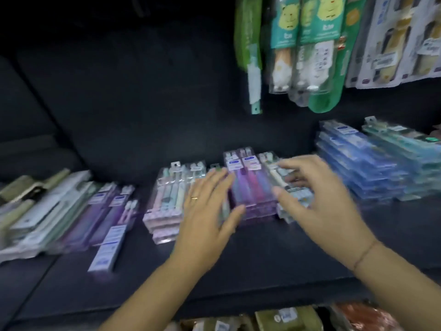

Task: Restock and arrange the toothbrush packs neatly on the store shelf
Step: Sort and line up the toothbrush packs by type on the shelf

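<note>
A thin gold ring sits on the left hand; a slim reddish cord bracelet wraps the right wrist.

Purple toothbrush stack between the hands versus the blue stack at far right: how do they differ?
Colour: the purple stack shows purple and pink packs; the blue stack is blue. Height: the blue stack is clearly taller than the purple stack. Contact: the left hand lies open along the purple stack's left side; no hand is on the blue stack. Both lie flat on the dark shelf.
</note>
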### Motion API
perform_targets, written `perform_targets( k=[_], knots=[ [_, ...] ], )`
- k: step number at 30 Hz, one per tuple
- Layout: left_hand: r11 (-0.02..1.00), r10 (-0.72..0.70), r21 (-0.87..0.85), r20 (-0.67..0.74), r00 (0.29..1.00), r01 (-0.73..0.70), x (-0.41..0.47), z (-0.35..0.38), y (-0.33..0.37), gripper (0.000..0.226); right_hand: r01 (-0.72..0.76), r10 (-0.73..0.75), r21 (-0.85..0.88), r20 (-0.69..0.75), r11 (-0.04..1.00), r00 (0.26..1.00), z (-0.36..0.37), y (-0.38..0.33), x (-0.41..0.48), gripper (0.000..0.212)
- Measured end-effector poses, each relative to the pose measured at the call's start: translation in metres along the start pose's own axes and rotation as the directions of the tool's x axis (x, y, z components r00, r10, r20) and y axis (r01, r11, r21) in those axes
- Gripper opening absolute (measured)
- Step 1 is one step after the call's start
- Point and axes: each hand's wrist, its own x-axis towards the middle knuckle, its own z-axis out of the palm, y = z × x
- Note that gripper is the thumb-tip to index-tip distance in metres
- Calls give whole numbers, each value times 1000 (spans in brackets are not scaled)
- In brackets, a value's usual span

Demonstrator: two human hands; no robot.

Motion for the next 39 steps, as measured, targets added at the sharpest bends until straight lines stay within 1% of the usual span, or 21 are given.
perform_targets(
  k=[1, 3, 5, 6, 8, 10, 11, 14, 15, 17, 19, 21, 23, 24, 27, 29, 32, 36, 39],
  knots=[
    [998, -67, 12, -48, 997, 67, -14, -17, -24, 55, 0, -3, 38, 96, 999, 995, 24, -11, -3, 34],
    [974, -201, 77, -136, 970, 213, -38, -48, -71, 53, -4, -22, 93, 275, 996, 961, 69, -31, -11, 37],
    [914, -337, 167, -196, 921, 370, -61, -76, -118, 50, 5, -61, 129, 431, 992, 900, 114, -49, -23, 40],
    [874, -407, 194, -207, 890, 445, -72, -87, -139, 49, 11, -77, 132, 508, 991, 858, 135, -57, -29, 43],
    [799, -525, 235, -177, 833, 553, -90, -101, -173, 50, 18, -83, 108, 634, 994, 769, 175, -74, -40, 53],
    [775, -570, 266, -97, 816, 573, -103, -104, -192, 57, 13, -58, 70, 700, 997, 711, 211, -86, -48, 63],
    [777, -568, 282, -70, 820, 563, -109, -104, -199, 57, 21, -52, 53, 710, 998, 702, 227, -91, -50, 66],
    [782, -570, 278, -43, 821, 558, -116, -110, -209, 37, 92, -62, -4, 706, 996, 706, 268, -101, -55, 70],
    [791, -562, 265, -42, 826, 551, -117, -111, -211, 35, 119, -67, -26, 699, 993, 712, 278, -104, -55, 70],
    [794, -562, 254, -37, 826, 551, -119, -111, -214, 38, 140, -53, -71, 688, 988, 724, 295, -106, -53, 66],
    [784, -582, 249, -26, 813, 569, -121, -108, -217, 43, 116, -29, -91, 655, 989, 755, 304, -104, -48, 59],
    [778, -588, 253, -29, 808, 575, -122, -106, -219, 46, 62, 19, -110, 612, 992, 791, 307, -102, -44, 52],
    [778, -575, 274, -49, 817, 565, -126, -101, -220, 42, 18, 68, -141, 579, 990, 812, 308, -100, -41, 50],
    [778, -563, 296, -65, 824, 554, -128, -97, -220, 39, 3, 89, -157, 577, 988, 812, 308, -99, -40, 50],
    [759, -529, 386, -106, 842, 525, -132, -88, -218, 33, 2, 103, -173, 593, 985, 799, 308, -97, -40, 53],
    [746, -506, 433, -125, 854, 506, -132, -86, -216, 31, 14, 103, -178, 627, 984, 772, 307, -97, -39, 57],
    [750, -435, 488, -145, 889, 447, -134, -82, -219, 32, 27, 115, -196, 677, 980, 727, 308, -96, -35, 64],
    [752, -419, 494, -154, 895, 437, -138, -80, -220, 42, 64, 125, -229, 720, 971, 683, 308, -98, -29, 71],
    [731, -429, 516, -162, 889, 447, -137, -80, -218, 47, 56, 146, -239, 745, 969, 651, 304, -100, -26, 74]
  ],
)
